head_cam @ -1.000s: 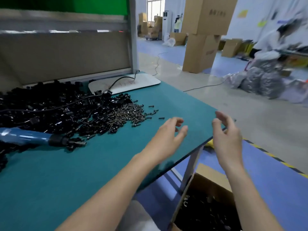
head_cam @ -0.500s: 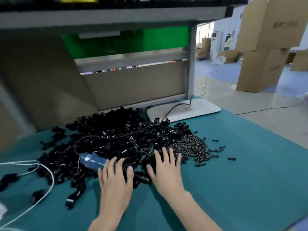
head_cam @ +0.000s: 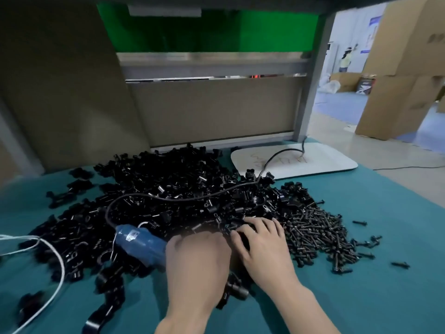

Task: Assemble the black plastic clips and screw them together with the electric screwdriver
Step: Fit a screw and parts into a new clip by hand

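Left hand [head_cam: 197,261] and right hand [head_cam: 262,249] have pushed into the clip pile [head_cam: 168,189], lower centre — right spread, left's grip hidden; picking parts — next, pinch matching clips.

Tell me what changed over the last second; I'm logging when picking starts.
Both hands came down from mid-air onto the pile. The left hand now covers the electric screwdriver's front; the right hand digs its fingers into the black plastic clips. Screws stayed put.
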`<control>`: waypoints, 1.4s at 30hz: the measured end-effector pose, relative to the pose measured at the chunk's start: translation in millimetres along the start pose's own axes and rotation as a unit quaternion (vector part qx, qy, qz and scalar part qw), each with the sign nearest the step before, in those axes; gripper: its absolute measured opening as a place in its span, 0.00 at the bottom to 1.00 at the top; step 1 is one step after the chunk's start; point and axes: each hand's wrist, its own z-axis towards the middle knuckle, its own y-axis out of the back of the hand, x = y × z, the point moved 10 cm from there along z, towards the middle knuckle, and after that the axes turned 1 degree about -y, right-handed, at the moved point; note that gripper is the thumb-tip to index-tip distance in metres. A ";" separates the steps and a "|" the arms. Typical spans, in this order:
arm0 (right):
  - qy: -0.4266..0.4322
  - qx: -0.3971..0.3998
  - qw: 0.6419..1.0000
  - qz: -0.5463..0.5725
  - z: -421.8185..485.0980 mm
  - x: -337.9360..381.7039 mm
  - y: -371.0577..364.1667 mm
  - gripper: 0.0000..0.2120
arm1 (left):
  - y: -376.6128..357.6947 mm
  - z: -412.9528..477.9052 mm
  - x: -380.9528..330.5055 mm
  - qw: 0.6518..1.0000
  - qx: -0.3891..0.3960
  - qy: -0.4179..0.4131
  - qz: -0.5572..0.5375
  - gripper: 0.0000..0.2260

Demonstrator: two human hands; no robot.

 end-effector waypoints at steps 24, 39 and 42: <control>-0.218 0.003 0.976 0.024 0.1 -48.1 13.8 0.21 | -27.9 19.3 -7.5 0.982 0.153 -0.077 0.081 0.28; -0.232 -0.118 0.960 0.104 27.3 -91.9 46.2 0.23 | -5.9 30.8 0.6 0.994 0.067 -0.005 -0.087 0.27; -0.255 -0.021 0.966 0.044 40.8 -105.7 28.5 0.27 | 5.8 39.3 14.3 0.962 0.026 0.062 -0.263 0.11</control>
